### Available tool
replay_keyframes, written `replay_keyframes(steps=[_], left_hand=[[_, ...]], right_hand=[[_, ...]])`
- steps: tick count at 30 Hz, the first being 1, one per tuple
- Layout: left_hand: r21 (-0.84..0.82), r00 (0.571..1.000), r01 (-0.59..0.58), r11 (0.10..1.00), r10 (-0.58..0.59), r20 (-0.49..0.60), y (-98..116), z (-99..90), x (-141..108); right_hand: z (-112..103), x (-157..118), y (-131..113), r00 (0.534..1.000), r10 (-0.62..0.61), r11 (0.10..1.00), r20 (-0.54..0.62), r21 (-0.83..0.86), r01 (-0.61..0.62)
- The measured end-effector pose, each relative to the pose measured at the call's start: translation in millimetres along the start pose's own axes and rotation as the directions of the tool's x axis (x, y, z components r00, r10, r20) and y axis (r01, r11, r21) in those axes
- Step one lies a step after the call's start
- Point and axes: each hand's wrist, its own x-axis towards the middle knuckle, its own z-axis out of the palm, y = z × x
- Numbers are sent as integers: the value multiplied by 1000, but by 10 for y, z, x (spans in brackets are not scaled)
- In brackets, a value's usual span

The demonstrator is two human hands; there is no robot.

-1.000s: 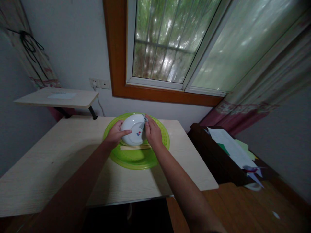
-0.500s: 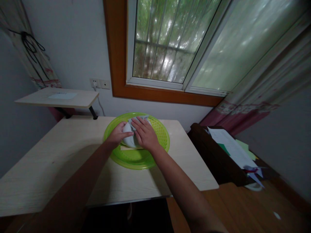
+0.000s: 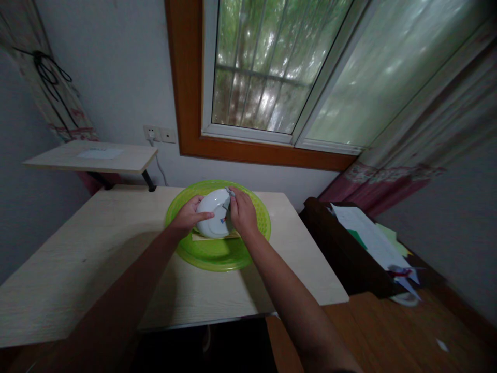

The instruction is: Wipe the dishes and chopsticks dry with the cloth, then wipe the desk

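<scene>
A white bowl (image 3: 213, 213), its outer side facing up with a small coloured print, is held over a round green tray (image 3: 217, 259). My left hand (image 3: 190, 214) grips the bowl's left side, thumb across its outside. At the bowl's right side, my right hand (image 3: 243, 210) is closed on a grey cloth (image 3: 230, 192), which is mostly hidden by the fingers. Beneath the bowl, light wooden sticks (image 3: 200, 237) lie across the tray.
The tray sits on a pale wooden table (image 3: 128, 259). A small raised shelf (image 3: 93, 155) with a paper stands at the back left. Behind are a wall and window. Right of the table, papers (image 3: 368, 238) lie on a dark brown piece of furniture.
My right hand has moved right with the cloth, from the bowl's top to its right side. More of the bowl's surface shows. My left hand has stayed in place.
</scene>
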Motion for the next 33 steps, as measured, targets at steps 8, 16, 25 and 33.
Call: replay_keyframes(steps=[8, 16, 25, 33], left_hand=[[-14, 998, 13, 1000, -13, 69, 39, 51, -34], [-30, 993, -1, 1000, 4, 117, 67, 105, -15], [-18, 999, 42, 999, -41, 34, 19, 26, -26], [-108, 999, 4, 994, -9, -53, 80, 50, -16]], right_hand=[[-53, 12, -128, 976, -190, 982, 103, 19, 189], [-56, -7, -262, 942, -264, 962, 206, -19, 274], [-48, 17, -56, 999, -38, 999, -28, 17, 39], [-26, -4, 3, 997, -80, 996, -15, 27, 81]])
